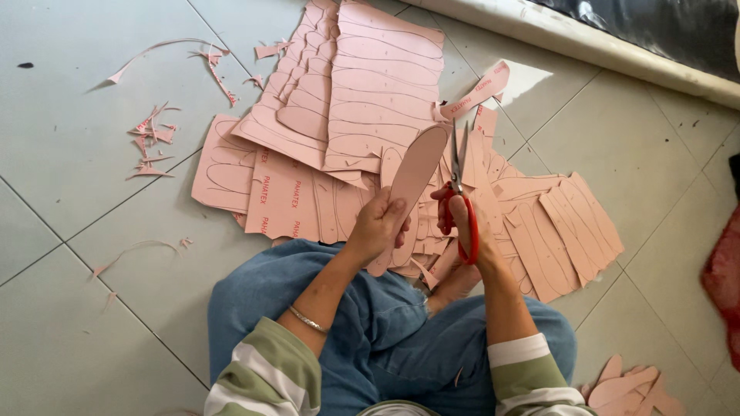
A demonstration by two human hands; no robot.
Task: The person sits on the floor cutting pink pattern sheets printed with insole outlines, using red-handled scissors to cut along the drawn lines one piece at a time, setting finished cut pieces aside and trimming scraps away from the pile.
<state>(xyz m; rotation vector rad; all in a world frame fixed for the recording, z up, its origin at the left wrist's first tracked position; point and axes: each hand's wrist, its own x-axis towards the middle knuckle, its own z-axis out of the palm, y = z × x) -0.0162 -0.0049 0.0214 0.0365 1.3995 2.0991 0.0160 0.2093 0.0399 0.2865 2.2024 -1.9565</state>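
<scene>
My left hand (378,225) grips a pink insole-shaped cutout (412,179) and holds it upright over my lap. My right hand (466,223) holds red-handled scissors (460,192) just to its right, blades pointing away from me and slightly apart. Under both hands lie pink sheets marked with insole outlines (370,85), spread on the tiled floor. I sit cross-legged in blue jeans with striped sleeves.
A pile of cut pink pieces (563,231) lies to the right of my knees, and finished insole shapes (628,389) sit at the lower right. Thin pink offcuts (150,142) are scattered at left. A pale ledge (586,42) runs along the top right; red cloth (724,277) at the right edge.
</scene>
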